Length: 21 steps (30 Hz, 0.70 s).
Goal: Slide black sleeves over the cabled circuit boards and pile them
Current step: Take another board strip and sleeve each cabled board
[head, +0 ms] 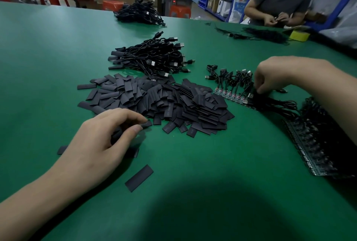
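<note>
A wide heap of flat black sleeves [158, 97] lies mid-table. My left hand [102, 140] pinches one black sleeve [145, 124] between thumb and forefinger at the heap's near edge. To the right runs a row of cabled circuit boards [233, 93] with red-marked ends. My right hand [274, 74] reaches down with curled fingers and grips a black cable at the right end of that row. Behind the heap sits a pile of sleeved boards with USB cables [150, 57]. A panel of further boards [316, 142] lies at the right edge.
Single sleeves lie loose on the green mat [212, 163], one at the near centre [139, 178]. Another cable pile [140, 13] sits far back. Across the table a person [280, 1] handles cables beside a yellow tape roll [299, 35].
</note>
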{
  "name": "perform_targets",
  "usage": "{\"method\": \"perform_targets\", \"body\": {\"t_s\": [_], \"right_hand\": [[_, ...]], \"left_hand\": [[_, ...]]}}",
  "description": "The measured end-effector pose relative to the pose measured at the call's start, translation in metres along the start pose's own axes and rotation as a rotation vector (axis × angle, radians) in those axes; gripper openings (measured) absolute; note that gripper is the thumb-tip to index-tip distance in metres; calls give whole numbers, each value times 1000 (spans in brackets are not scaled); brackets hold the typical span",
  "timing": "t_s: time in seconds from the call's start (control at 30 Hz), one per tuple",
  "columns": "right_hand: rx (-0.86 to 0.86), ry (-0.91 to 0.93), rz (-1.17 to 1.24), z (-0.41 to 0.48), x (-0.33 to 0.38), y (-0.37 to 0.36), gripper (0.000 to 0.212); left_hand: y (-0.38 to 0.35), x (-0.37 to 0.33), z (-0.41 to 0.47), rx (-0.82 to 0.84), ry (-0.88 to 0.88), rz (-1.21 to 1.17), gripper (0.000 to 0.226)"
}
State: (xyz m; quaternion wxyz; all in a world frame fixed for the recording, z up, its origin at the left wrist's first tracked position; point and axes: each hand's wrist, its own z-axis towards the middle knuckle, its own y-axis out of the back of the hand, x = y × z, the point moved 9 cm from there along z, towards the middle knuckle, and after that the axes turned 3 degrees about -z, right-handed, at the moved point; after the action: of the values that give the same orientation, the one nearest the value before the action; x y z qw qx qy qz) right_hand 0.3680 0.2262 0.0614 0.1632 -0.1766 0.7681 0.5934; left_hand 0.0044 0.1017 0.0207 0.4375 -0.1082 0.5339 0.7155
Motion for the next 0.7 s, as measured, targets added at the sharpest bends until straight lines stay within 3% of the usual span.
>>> {"method": "perform_targets", "body": {"t_s": [0.1,0.23,0.4,0.6,0.7], "right_hand": [[-151,107,53,-3,28,9,23],[-76,94,15,6,46,-13,53],[-180,125,128,14,38,-10,46],[-349,172,158,18,40,-5,60],[-381,101,414,20,21,2,63]], "left_hand": [[-1,0,0,9,2,-1,21],[-1,2,0,6,12,6,14],[-1,1,-1,16,15,12,14],[-2,1,-1,21,14,12,15],[-2,2,-1,23,9,16,15]]}}
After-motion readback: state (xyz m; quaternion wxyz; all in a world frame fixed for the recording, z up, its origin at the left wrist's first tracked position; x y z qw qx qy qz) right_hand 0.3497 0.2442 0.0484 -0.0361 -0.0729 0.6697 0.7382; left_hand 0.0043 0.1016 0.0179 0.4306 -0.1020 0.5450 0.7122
